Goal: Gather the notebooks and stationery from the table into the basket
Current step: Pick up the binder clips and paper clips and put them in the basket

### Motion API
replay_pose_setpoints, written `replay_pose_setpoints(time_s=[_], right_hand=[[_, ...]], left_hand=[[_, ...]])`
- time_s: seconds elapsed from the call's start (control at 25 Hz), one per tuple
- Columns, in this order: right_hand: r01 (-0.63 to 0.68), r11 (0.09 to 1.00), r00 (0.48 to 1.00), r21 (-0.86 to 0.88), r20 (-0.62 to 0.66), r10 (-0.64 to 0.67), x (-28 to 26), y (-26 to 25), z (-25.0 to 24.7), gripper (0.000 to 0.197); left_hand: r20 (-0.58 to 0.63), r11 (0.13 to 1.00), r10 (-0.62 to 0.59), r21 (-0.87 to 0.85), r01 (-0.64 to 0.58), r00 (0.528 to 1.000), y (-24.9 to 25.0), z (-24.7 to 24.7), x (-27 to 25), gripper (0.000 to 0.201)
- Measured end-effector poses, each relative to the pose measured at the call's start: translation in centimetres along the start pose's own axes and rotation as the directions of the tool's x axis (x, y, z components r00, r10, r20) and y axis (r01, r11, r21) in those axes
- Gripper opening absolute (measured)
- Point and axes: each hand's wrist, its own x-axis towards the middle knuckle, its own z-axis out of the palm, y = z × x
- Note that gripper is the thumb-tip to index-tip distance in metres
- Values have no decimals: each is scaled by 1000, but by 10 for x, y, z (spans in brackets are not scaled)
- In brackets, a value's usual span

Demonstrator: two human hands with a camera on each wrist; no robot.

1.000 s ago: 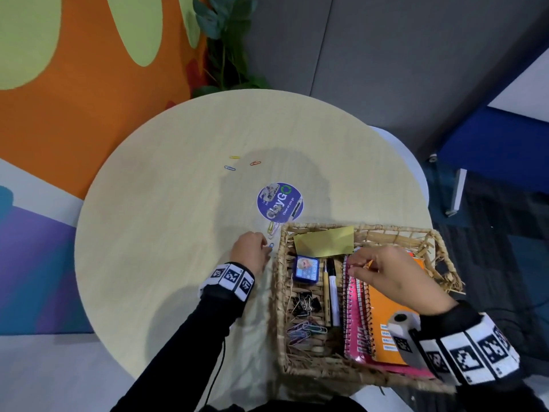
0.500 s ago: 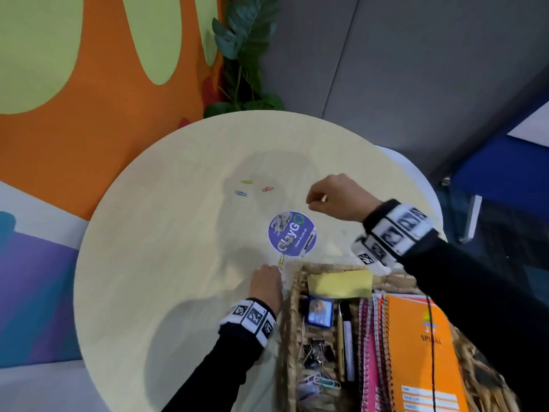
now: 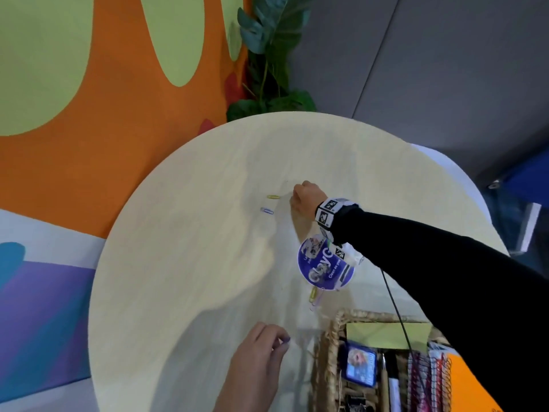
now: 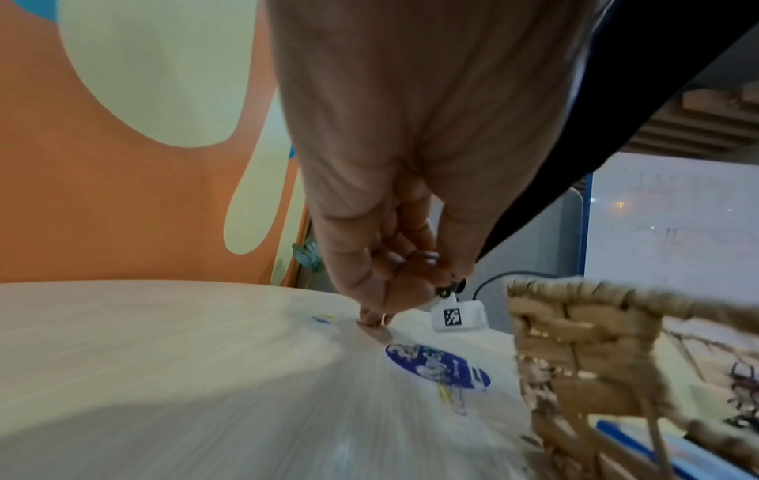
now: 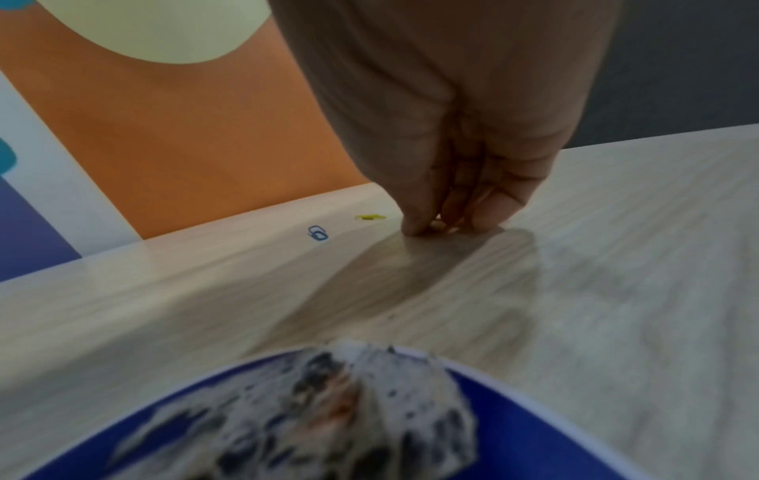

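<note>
Mostly packed already: wicker basket [image 3: 332, 337] at 5 o'clock on the round table [image 3: 178, 248] holds spiral notebooks [image 3: 430, 379], a yellow sticky pad [image 3: 383, 333], pens and binder clips. Right hand [image 3: 306, 199] reaches across to roughly 12 o'clock, fingertips [image 5: 415, 224] bunched down on the tabletop, apparently pinching an orange paper clip [image 5: 437, 224], mostly hidden. Yellow paper clip [image 3: 273, 196] and blue paper clip [image 3: 266, 210] lie just beside it at its 9 o'clock, not yet picked. Left hand [image 3: 261, 349] hangs near the basket's left wall, fingers curled against the thumb; whether it holds a clip, cannot tell. More clips [image 3: 315, 295] sit at the blue round sticker [image 3: 325, 263], 6 o'clock edge.
</note>
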Motion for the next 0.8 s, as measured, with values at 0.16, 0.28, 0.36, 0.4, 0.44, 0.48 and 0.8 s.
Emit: replay_pose_setpoints(time_s=[0.16, 0.28, 0.36, 0.4, 0.44, 0.48, 0.8], right_hand=[[35, 990, 994, -137, 103, -21, 3, 5, -1, 30], [73, 990, 992, -123, 111, -60, -16, 2, -15, 30], [102, 992, 993, -80, 72, -96, -37, 0, -33, 27], [123, 990, 992, -62, 39, -121, -49, -3, -45, 24], [145, 989, 989, -37, 5, -144, -65, -2, -57, 21], [167, 986, 986, -14, -23, -168, -84, -2, -68, 19], [274, 960, 953, 58, -153, -263, -282, 17, -116, 8]], left_hand=[[37, 993, 118, -16, -118, 992, 18, -13, -30, 8], [199, 955, 298, -52, -294, 934, 51, -10, -45, 18], [304, 901, 421, -36, -432, 854, 65, 3, -51, 15], [346, 869, 472, -33, -493, 811, 66, 11, -53, 12], [393, 838, 508, -18, -546, 766, 68, 21, -57, 6], [450, 804, 521, 26, -594, 725, 69, 31, -61, 3], [702, 575, 202, 479, -663, 683, 91, 74, -68, 4]])
